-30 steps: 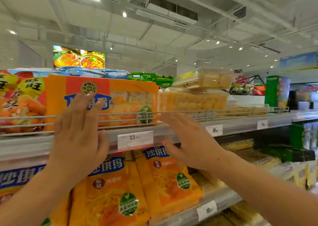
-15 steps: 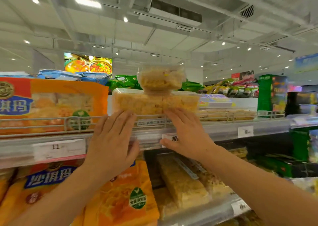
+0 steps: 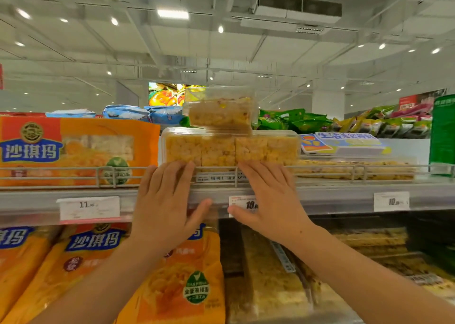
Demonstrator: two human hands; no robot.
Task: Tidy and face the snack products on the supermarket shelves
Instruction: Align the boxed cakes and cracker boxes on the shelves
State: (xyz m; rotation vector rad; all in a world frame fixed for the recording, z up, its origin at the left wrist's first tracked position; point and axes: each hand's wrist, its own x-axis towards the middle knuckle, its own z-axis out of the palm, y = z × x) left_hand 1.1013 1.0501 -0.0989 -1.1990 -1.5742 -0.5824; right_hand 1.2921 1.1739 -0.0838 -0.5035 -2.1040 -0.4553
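- Reaching up to the top shelf (image 3: 344, 195), the left hand (image 3: 167, 208) lies flat with fingers straight and released, fingertips touching the lower front of a clear snack box (image 3: 231, 148) behind the wire rail (image 3: 73, 169).
- The right hand (image 3: 268, 200) mirrors it, fingers straight and relaxed, tips on the same box's right half, thumb across a price tag (image 3: 242, 204).
- This long box holds yellow puffed squares and sits at the shelf's front edge.
- A smaller clear box (image 3: 221, 111) rests on top of it, slightly tilted.
- Just left stands an orange snack bag (image 3: 73, 148); to the right lie flat packs (image 3: 354, 169).
- More orange bags (image 3: 172, 286) fill the shelf below.
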